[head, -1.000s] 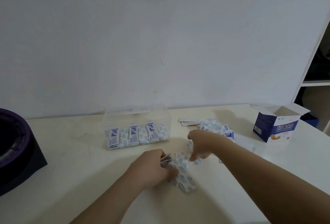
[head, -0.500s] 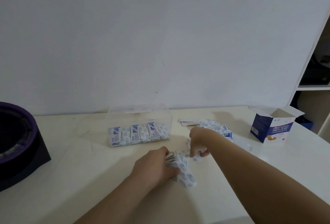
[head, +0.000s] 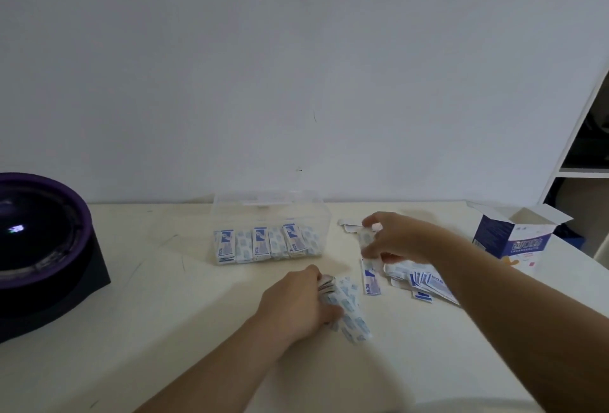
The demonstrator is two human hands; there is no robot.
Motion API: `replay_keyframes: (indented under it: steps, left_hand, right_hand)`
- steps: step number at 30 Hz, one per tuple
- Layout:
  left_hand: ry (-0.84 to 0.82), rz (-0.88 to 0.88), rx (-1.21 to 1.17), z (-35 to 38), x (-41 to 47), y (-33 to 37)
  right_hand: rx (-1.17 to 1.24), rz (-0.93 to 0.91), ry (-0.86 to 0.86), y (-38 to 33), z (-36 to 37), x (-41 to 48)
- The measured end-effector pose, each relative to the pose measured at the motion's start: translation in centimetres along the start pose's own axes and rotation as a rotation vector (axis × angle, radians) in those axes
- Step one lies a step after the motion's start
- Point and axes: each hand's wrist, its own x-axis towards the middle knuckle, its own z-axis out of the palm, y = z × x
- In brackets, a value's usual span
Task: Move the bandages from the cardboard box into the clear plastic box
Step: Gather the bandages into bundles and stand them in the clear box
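The clear plastic box [head: 316,211] stands at the back of the table with several stacks of white-and-blue bandages [head: 263,244] lined up along its front wall. My left hand [head: 296,304] grips a stack of bandages [head: 349,310] resting on the table. To the right of the box my right hand [head: 392,238] is raised and pinches one bandage [head: 366,238]. A loose pile of bandages [head: 421,281] lies under that hand, with one bandage [head: 370,277] lying apart beside it. The blue-and-white cardboard box [head: 514,238] stands open at the far right.
A black and purple round device [head: 43,248] sits at the table's left edge. A white shelf unit [head: 580,129] rises at the right behind the cardboard box. A white wall runs behind the table.
My right hand has lifted off the table with one bandage and moved right, away from the left hand. The left hand still grips its stack.
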Motion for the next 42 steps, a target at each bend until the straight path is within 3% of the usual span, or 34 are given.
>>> replay_keyframes:
  steps: [2,4,7,13,20,27,30,32,38,42]
  left_hand:
    - [-0.051,-0.030,-0.076,-0.7,0.3,-0.1]
    - [-0.097,-0.049,-0.136,-1.5,0.7,-0.2]
    - [-0.103,-0.066,-0.177,-2.4,0.9,-0.6]
    - [-0.274,-0.122,-0.446,-2.6,0.9,-0.7]
    - [-0.281,-0.134,-0.519,-1.9,1.5,-1.0]
    - [-0.238,-0.155,-0.638,-2.0,1.5,-1.2]
    - [-0.224,-0.189,-0.821,-2.0,1.4,-1.4]
    - [-0.223,-0.207,-0.874,-2.0,1.5,-1.5]
    - [-0.237,-0.236,-0.975,-2.0,1.6,-1.8]
    - [-0.244,-0.263,-0.997,-2.2,1.7,-1.9]
  right_hand:
    - [0.123,-0.003,-0.149,-0.1,0.3,-2.1]
    - [0.015,0.009,-0.226,0.7,2.1,-3.4]
    - [-0.168,0.036,-0.141,1.2,4.0,-4.2]
    - [-0.083,0.107,-0.155,-1.1,5.1,-5.0]
    - [-0.216,0.191,-0.082,-1.4,7.0,-3.1]
    - [-0.031,0.178,0.000,-0.5,6.7,-3.0]
    - [-0.117,0.200,0.213,0.1,4.1,-2.9]
    - [-0.207,0.169,0.269,0.9,2.8,-2.5]
    - [-0.681,0.146,0.142,0.3,4.8,-1.3]
    - [-0.760,0.173,0.058,-0.8,4.5,-1.0]
